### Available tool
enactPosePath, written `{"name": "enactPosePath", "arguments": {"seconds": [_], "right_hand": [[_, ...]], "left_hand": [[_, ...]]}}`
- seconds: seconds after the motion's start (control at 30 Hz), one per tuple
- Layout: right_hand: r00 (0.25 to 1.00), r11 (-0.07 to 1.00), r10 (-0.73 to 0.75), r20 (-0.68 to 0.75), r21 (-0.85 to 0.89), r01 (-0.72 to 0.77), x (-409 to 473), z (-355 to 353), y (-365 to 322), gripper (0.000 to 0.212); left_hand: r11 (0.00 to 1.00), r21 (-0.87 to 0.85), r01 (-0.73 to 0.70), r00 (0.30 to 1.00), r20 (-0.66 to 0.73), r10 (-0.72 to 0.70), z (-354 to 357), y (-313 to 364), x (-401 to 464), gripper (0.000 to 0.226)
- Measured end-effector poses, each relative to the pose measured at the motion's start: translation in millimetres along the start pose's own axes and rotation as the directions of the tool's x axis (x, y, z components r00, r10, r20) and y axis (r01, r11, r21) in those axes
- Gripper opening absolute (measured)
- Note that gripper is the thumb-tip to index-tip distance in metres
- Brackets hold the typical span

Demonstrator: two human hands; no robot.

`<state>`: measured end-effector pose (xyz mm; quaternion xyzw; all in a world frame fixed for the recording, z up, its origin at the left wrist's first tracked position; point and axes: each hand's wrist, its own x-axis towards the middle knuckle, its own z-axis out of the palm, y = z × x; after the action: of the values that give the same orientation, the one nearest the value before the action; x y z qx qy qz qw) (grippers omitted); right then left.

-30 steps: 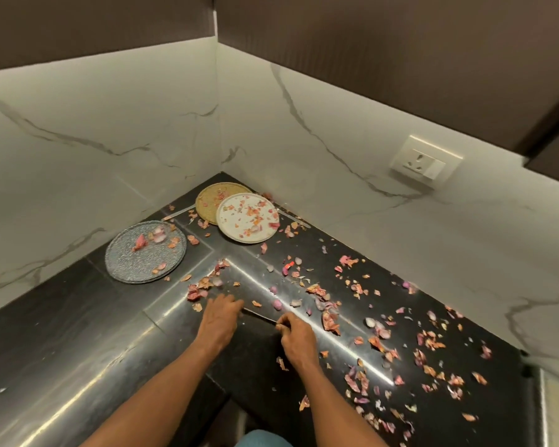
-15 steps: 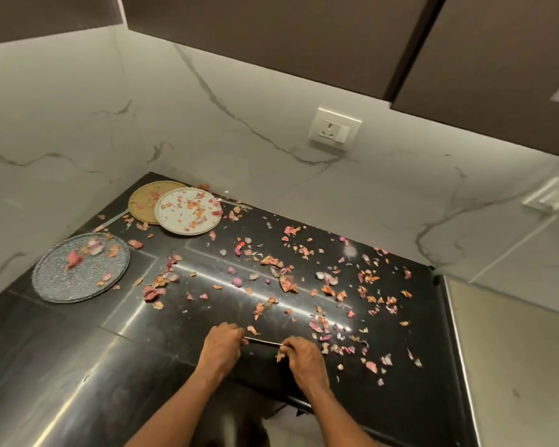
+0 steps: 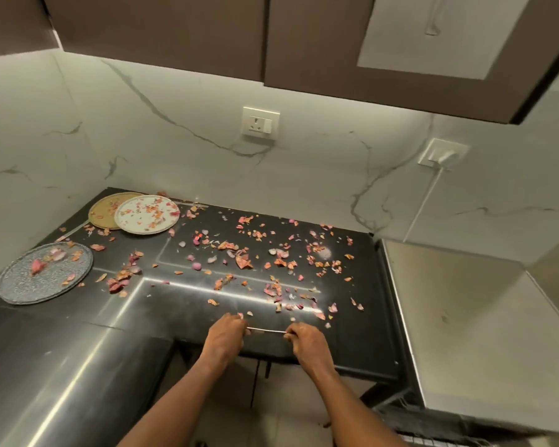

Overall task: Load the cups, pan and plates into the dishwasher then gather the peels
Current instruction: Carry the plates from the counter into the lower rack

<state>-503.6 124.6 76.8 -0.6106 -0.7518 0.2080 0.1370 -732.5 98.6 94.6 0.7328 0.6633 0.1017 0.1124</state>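
Pink and orange onion peels lie scattered over the black countertop. A white plate overlaps a golden plate in the far left corner, and a grey speckled plate sits nearer at the left; all three carry peels. My left hand and my right hand rest near the counter's front edge, each pinching one end of a thin metal strip stretched between them. No cups or pan are in view.
White marble walls enclose the corner, with a socket and a plugged-in white cable. Dark cabinets hang overhead. A pale steel surface adjoins the counter on the right.
Both hands have drawn the thin strip back toward the counter's front edge. My view has swung right, bringing in the steel surface and more cabinets.
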Motion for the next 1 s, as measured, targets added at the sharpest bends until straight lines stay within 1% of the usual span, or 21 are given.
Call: {"name": "enactPosePath", "arguments": {"seconds": [0.07,0.2,0.37,0.43,0.53,0.6,0.7,0.8,0.87,0.93,1.0], "right_hand": [[1.000,1.000,-0.007,-0.003,-0.016,0.007,-27.7,-8.9,20.3,0.012],[0.999,0.999,0.023,-0.032,-0.022,-0.023,-96.8,-19.2,70.9,0.013],[1.000,0.997,0.014,0.000,-0.081,-0.014,-186.1,-34.7,125.2,0.012],[1.000,0.993,-0.002,0.029,-0.119,0.006,-214.5,-48.9,137.4,0.014],[0.995,0.973,-0.067,0.077,-0.214,0.083,-250.7,-70.0,153.8,0.027],[0.990,0.956,-0.111,0.084,-0.263,0.129,-275.0,-79.4,162.8,0.027],[0.989,0.944,-0.146,0.041,-0.295,0.151,-313.4,-84.5,172.2,0.028],[0.987,0.951,-0.150,-0.050,-0.280,0.130,-351.6,-84.7,177.5,0.033],[0.986,0.962,-0.124,-0.113,-0.259,0.091,-377.0,-86.5,178.1,0.034],[0.984,0.971,-0.098,-0.152,-0.229,0.061,-404.1,-90.1,178.3,0.034],[0.979,0.977,-0.090,-0.182,-0.205,0.052,-432.3,-93.7,178.7,0.031]], "left_hand": [[1.000,-0.003,-0.004,1.000,0.001,0.004,4.3,29.1,-15.7,0.016],[0.996,0.024,-0.082,0.996,0.023,0.081,16.5,92.7,-50.2,0.017],[0.992,0.028,-0.124,0.989,0.090,0.121,48.2,160.2,-104.9,0.018],[0.987,0.033,-0.158,0.981,0.123,0.152,56.5,181.4,-128.9,0.020],[0.981,0.009,-0.194,0.974,0.124,0.191,59.0,204.5,-155.3,0.019],[0.981,-0.002,-0.195,0.971,0.143,0.193,59.8,216.6,-168.3,0.022],[0.980,-0.023,-0.200,0.966,0.160,0.201,62.4,233.7,-188.3,0.022],[0.972,-0.092,-0.216,0.962,0.153,0.228,66.7,249.4,-211.3,0.019],[0.966,-0.136,-0.218,0.959,0.152,0.238,70.7,256.4,-226.1,0.019],[0.951,-0.173,-0.257,0.949,0.138,0.282,74.0,263.8,-242.8,0.016],[0.922,-0.208,-0.326,0.931,0.098,0.351,74.6,274.6,-263.2,0.013]]}}
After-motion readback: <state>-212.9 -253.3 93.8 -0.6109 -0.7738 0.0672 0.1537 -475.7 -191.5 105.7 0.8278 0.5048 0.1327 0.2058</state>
